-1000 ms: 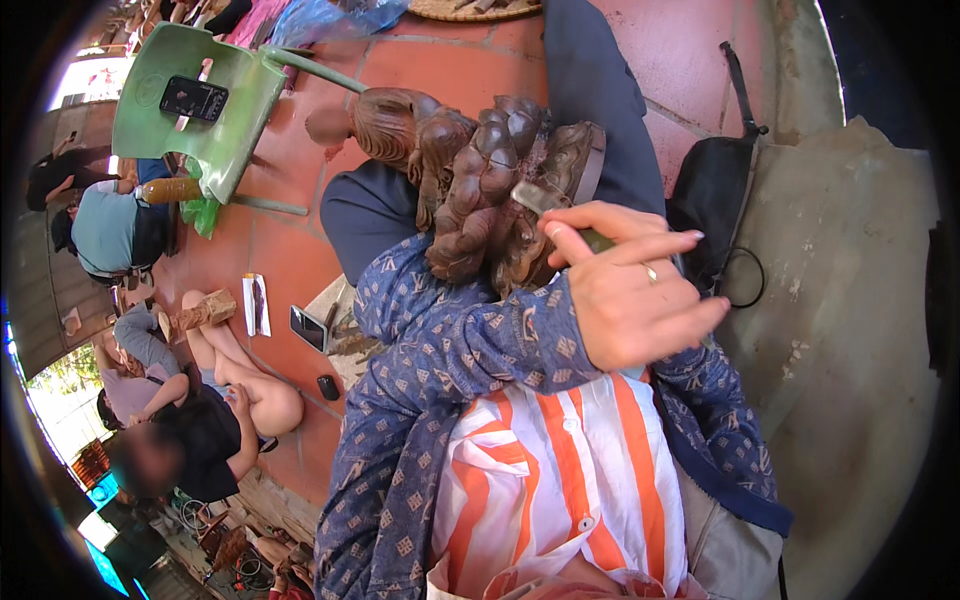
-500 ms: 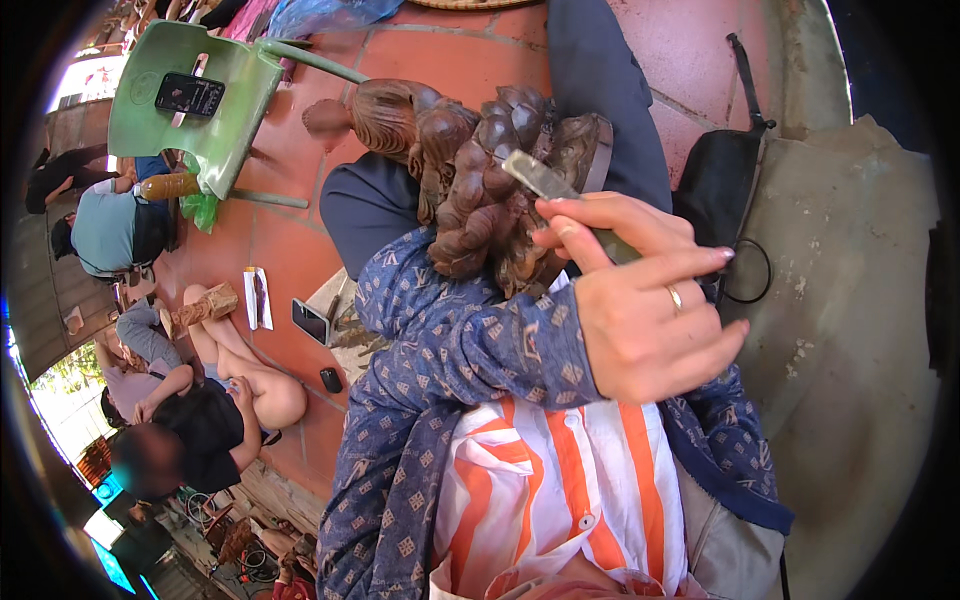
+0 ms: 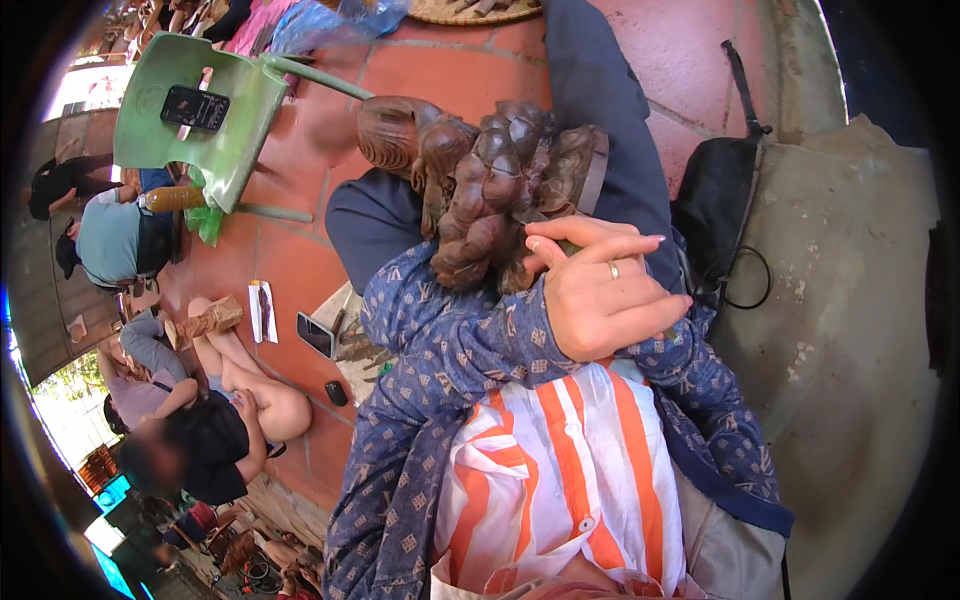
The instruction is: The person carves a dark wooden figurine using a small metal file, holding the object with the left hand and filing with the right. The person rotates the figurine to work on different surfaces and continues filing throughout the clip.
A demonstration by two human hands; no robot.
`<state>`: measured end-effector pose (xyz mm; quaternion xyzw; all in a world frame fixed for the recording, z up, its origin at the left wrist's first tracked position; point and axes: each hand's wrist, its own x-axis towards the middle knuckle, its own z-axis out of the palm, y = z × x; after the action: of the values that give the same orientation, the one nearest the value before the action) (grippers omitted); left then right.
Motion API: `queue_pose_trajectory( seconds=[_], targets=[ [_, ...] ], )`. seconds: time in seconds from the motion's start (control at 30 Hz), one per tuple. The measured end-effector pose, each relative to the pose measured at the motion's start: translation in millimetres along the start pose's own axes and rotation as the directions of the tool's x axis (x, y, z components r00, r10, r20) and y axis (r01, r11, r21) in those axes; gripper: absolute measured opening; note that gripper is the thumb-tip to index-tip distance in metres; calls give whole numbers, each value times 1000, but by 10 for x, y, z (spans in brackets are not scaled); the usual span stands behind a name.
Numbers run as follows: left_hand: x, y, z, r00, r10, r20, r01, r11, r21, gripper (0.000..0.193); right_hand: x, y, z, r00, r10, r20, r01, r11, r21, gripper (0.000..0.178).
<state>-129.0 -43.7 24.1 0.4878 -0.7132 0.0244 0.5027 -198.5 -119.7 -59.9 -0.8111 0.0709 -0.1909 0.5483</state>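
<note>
A dark brown carved wooden figure (image 3: 465,190) with rounded, clustered forms lies across my lap, tilted on its side. My left hand (image 3: 610,290) is bent over its lower right part, thumb and index finger pinched on a flat, narrow blade-like tool (image 3: 568,247). Only a little of the tool shows between the fingers; its tip seems to meet the carving. The other fingers stretch to the right, and one wears a ring. My right sleeve (image 3: 690,370) runs in from the right and passes under the left hand; the right hand itself is hidden.
A green plastic chair (image 3: 150,120) holding a phone (image 3: 195,107) lies toward the upper left. Another phone (image 3: 316,335) and a small black object (image 3: 336,393) are on the tiled floor. People sit at the left. A black bag (image 3: 712,200) rests to the right, beside a grey surface (image 3: 850,350).
My left hand has moved left and up, bringing the tool down onto the carving; its blade, plainly visible before, is now mostly hidden. The whole view has shifted slightly.
</note>
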Motion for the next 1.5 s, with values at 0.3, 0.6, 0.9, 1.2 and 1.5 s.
queue_pose_trajectory(
  seconds=[0.3,0.6,0.9,1.2,1.5],
  targets=[
    [218,195,-126,996,90,27,-89,995,-45,38,44,-816,-314,1000,7,-3,-7,1000,-15,17],
    [26,19,-91,998,-28,54,32,997,-67,38,55,-46,30,1000,24,14,-25,999,26,18],
    [262,222,-129,990,114,82,-115,993,5,38,20,-822,-300,994,-36,-106,30,998,-60,19],
    [-406,-31,472,982,-116,-150,125,991,51,30,38,-25,30,999,42,-7,-42,999,11,20],
    [145,144,-158,978,188,86,-180,979,-98,35,53,-917,-245,988,-46,-150,32,995,-96,21]
  ],
)
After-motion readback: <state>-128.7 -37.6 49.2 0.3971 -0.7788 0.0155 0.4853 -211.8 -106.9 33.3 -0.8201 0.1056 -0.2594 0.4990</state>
